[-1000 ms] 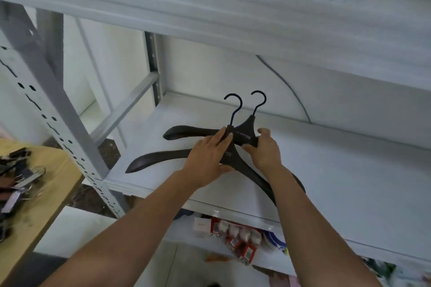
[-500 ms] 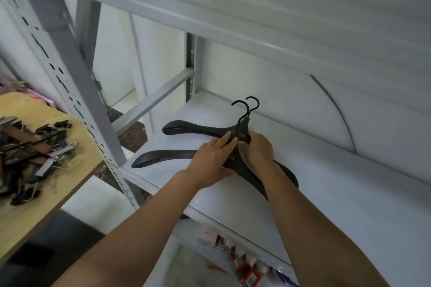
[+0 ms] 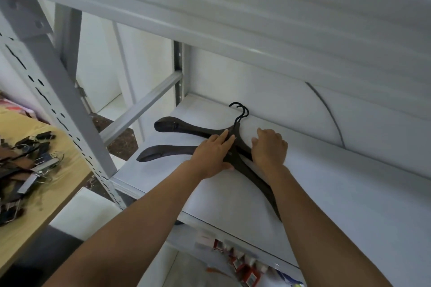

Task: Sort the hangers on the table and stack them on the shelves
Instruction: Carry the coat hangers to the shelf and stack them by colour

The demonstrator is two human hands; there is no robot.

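I noted a grey metal shelving unit [image 3: 326, 193] with perforated uprights [image 3: 58, 109] standing against a white wall [image 3: 256, 86]. A thin dark cable [image 3: 326, 109] curved down that wall. To the left of the unit stood a light wooden table [image 3: 70, 184]. The floor [image 3: 121, 144] between them was dark and speckled. Lighting was soft and even.

Two arms, uncovered along whole visible length.
Left forearm [image 3: 130, 223]: long, bare, broadest at 7 o'clock edge of view, tapering to wrist.
Right forearm [image 3: 314, 221]: likewise bare, broadest at 5 o'clock edge, tapering to wrist.
Left hand [image 3: 213, 158]: bare, slim fingers, back smooth.
Right hand [image 3: 269, 150]: bare, row of knuckle ridges across back.
Nails and finer surface detail too blurred to tell.
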